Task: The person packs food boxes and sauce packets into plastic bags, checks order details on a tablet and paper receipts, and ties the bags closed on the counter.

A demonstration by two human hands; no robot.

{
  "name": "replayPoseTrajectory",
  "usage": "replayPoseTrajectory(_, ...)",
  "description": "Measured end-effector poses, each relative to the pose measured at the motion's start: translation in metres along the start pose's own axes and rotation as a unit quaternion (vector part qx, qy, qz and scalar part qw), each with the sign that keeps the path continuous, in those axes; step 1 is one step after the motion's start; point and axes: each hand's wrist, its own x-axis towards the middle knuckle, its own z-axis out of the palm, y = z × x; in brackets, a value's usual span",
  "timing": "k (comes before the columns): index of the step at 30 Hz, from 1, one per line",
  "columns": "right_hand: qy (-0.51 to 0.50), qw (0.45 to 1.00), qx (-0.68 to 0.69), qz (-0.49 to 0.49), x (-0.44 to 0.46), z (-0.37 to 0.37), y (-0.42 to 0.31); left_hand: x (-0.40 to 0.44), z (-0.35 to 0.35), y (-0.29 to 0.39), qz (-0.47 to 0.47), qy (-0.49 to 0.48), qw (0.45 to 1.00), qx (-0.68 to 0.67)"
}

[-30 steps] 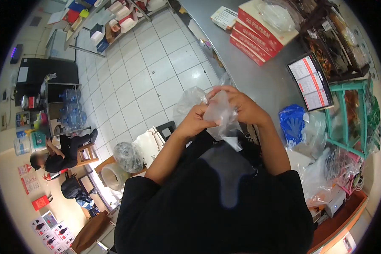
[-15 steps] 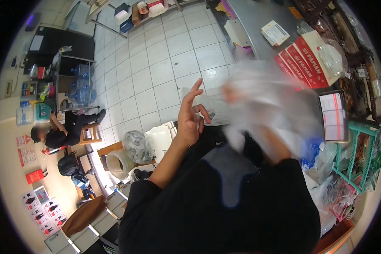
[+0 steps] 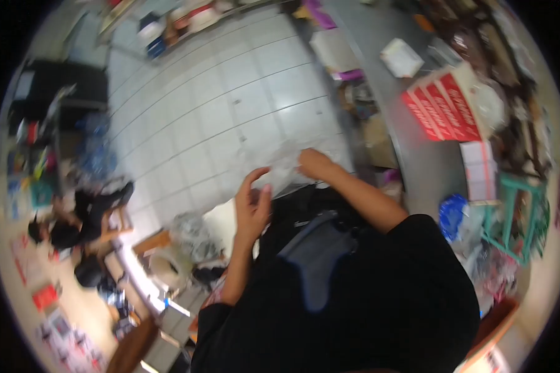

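A thin translucent plastic bag (image 3: 285,176) hangs in front of my body, blurred against the floor tiles. Its upper right part is pinched in my right hand (image 3: 315,165), whose fingers are closed. To the left of the bag, my left hand (image 3: 252,211) has its thumb and fingers apart in a curve, close to the bag's edge. Whether those fingertips touch the plastic is hard to make out.
On the right, a metal counter (image 3: 410,146) carries red-and-white boxes (image 3: 442,105) and a white carton (image 3: 402,58). A teal rack (image 3: 510,214) stands nearby. Crumpled clear plastic (image 3: 195,235) lies at lower left. Another person (image 3: 84,217) sits at far left.
My right hand has swung leftward and inward with the plastic bag, bringing it between both hands. My left hand has shifted slightly left and down. The whole view has turned a little.
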Motion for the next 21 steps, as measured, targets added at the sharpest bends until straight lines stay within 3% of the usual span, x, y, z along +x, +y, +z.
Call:
replayPoseTrajectory(2,0.112,0.977,0.172,-0.057,-0.04,-0.031,-0.004,0.014,0.004,-0.001,-0.011,-0.022,1.0,0.014)
replayPoseTrajectory(4,0.298,0.921,0.22,-0.12,-0.099,-0.097,-0.018,0.026,0.006,-0.002,-0.033,-0.06,0.997,0.037)
replayPoseTrajectory(6,0.459,0.881,0.11,-0.016,-0.161,-0.155,0.005,0.04,0.015,0.007,-0.06,-0.088,0.994,0.037)
replayPoseTrajectory(7,0.57,0.816,0.076,0.065,-0.195,-0.19,0.012,0.047,0.02,0.007,-0.048,-0.108,0.992,0.038)
replayPoseTrajectory(8,0.652,0.716,0.172,0.18,-0.225,-0.203,0.044,0.055,0.025,0.006,-0.036,-0.127,0.99,0.041)
replayPoseTrajectory(9,0.723,0.615,0.158,0.274,-0.257,-0.222,0.073,0.064,0.032,0.006,-0.023,-0.144,0.988,0.045)
replayPoseTrajectory(10,0.796,0.542,0.076,0.258,-0.289,-0.235,0.114,0.071,0.039,0.009,-0.022,-0.165,0.985,0.035)
replayPoseTrajectory(12,0.81,0.432,0.199,0.344,-0.331,-0.245,0.172,0.086,0.055,0.018,-0.02,-0.202,0.979,0.018)
replayPoseTrajectory(15,0.618,0.539,0.446,0.359,-0.356,-0.248,0.212,0.108,0.085,0.034,-0.018,-0.253,0.967,0.004)
replayPoseTrajectory(18,0.571,0.496,0.534,0.377,-0.355,-0.252,0.199,0.126,0.113,0.039,0.004,-0.272,0.962,0.008)
replayPoseTrajectory(19,0.569,0.507,0.546,0.35,-0.36,-0.241,0.206,0.131,0.121,0.041,0.013,-0.273,0.962,0.017)
replayPoseTrajectory(21,0.633,0.419,0.57,0.315,-0.363,-0.231,0.18,0.139,0.135,0.057,-0.01,-0.263,0.961,0.082)
